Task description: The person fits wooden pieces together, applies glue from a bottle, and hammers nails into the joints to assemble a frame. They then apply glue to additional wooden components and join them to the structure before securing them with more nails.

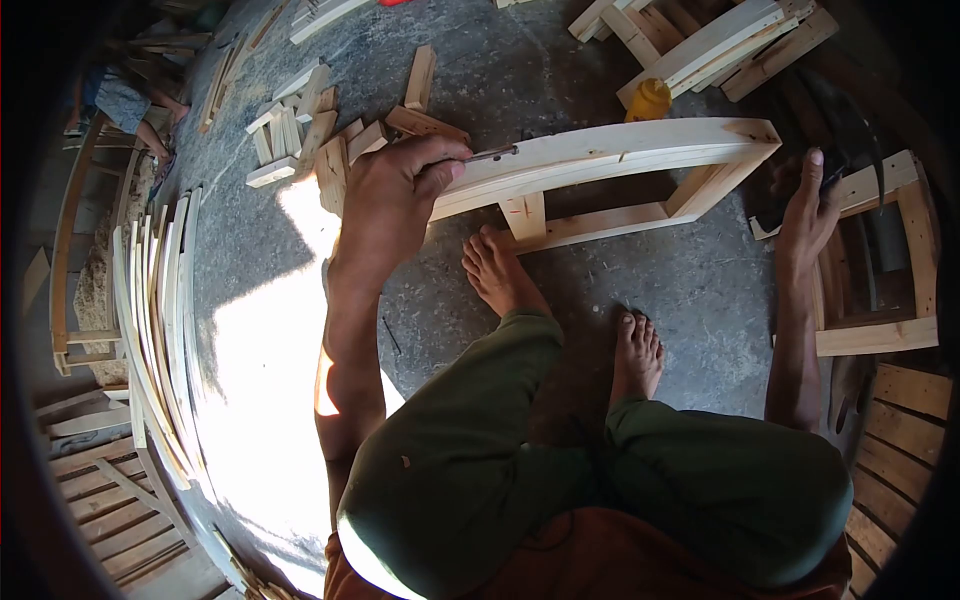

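My left hand point(395, 195) is closed, with thumb and forefinger pinching a thin metal rod point(492, 155). The rod's tip lies over the top edge of a pale wooden frame point(600, 147), which has a curved rail and short cross pieces. This frame stands on the floor in front of my bare feet, its near end by my left hand. My right hand point(808, 215) is raised beyond the frame's right end, thumb up, its fingers curled round a dark tool point(835, 172). What kind of tool it is, I cannot tell.
A yellow bottle point(650, 100) stands behind the frame. Wood offcuts point(290, 125) lie at the upper left, stacked frames point(720, 45) at the upper right. Another wooden frame point(870, 338) rests at right. Long thin strips point(160, 320) lie left, near a slatted piece point(130, 505). Another person's legs point(150, 120) show far left.
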A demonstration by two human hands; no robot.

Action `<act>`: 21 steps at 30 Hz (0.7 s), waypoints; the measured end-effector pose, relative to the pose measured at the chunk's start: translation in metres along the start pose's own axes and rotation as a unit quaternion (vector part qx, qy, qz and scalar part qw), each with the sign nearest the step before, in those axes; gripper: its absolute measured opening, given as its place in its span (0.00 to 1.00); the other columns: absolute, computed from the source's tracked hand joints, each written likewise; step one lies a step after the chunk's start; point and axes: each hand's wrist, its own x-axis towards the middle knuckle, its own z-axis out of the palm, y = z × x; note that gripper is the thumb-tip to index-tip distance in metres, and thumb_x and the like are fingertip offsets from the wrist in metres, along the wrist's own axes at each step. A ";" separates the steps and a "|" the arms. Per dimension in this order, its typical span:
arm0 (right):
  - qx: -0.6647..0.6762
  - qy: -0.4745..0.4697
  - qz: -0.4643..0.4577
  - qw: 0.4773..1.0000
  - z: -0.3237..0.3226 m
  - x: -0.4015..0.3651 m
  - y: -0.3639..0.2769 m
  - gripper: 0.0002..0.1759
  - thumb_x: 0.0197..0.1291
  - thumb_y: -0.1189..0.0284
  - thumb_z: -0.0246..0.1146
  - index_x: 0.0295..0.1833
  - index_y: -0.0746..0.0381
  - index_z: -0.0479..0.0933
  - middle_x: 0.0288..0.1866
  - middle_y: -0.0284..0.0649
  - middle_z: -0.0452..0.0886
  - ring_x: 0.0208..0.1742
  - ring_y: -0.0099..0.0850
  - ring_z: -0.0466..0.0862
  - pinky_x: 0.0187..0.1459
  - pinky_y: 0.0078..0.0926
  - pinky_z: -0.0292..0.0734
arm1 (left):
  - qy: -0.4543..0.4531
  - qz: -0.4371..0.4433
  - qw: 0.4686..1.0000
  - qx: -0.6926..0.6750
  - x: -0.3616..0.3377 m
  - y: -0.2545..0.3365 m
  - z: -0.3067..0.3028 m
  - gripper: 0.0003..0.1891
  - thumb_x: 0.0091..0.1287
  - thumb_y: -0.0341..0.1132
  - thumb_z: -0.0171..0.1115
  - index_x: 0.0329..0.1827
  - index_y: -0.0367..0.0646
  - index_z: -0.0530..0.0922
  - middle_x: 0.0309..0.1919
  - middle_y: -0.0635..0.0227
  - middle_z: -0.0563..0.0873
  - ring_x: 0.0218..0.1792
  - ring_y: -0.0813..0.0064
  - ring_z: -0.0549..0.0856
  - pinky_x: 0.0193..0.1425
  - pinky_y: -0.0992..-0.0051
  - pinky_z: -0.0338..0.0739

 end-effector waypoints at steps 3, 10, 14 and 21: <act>-0.001 -0.106 -0.034 0.994 0.006 -0.023 -0.058 0.23 0.74 0.50 0.60 0.47 0.62 0.75 0.25 0.28 0.72 0.24 0.18 0.72 0.24 0.18 0.67 | -0.003 -0.003 1.000 -0.005 -0.001 0.000 0.000 0.09 0.70 0.33 0.67 0.50 0.43 0.88 0.41 0.64 0.92 0.43 0.73 0.90 0.51 0.73 0.80; -0.170 -0.416 -0.141 0.882 0.062 -0.051 -0.117 0.21 0.72 0.59 0.64 0.48 0.69 0.73 0.20 0.48 0.77 0.22 0.45 0.82 0.26 0.41 0.74 | -0.007 0.018 1.000 -0.024 -0.004 -0.007 0.000 0.09 0.71 0.32 0.66 0.50 0.42 0.87 0.40 0.64 0.92 0.42 0.76 0.89 0.50 0.74 0.80; -0.194 -0.466 -0.169 0.846 0.081 -0.055 -0.114 0.21 0.73 0.60 0.62 0.49 0.71 0.72 0.21 0.52 0.79 0.27 0.52 0.85 0.28 0.45 0.76 | -0.007 0.027 0.999 -0.034 -0.004 -0.011 0.001 0.09 0.71 0.32 0.66 0.50 0.41 0.87 0.40 0.63 0.92 0.42 0.76 0.89 0.50 0.74 0.80; -0.211 -0.459 -0.148 0.850 0.083 -0.061 -0.120 0.21 0.74 0.62 0.61 0.51 0.74 0.72 0.22 0.54 0.80 0.26 0.52 0.86 0.27 0.46 0.77 | -0.016 0.012 1.000 -0.018 -0.004 -0.007 -0.002 0.09 0.70 0.32 0.67 0.50 0.40 0.87 0.41 0.60 0.91 0.43 0.73 0.90 0.51 0.74 0.80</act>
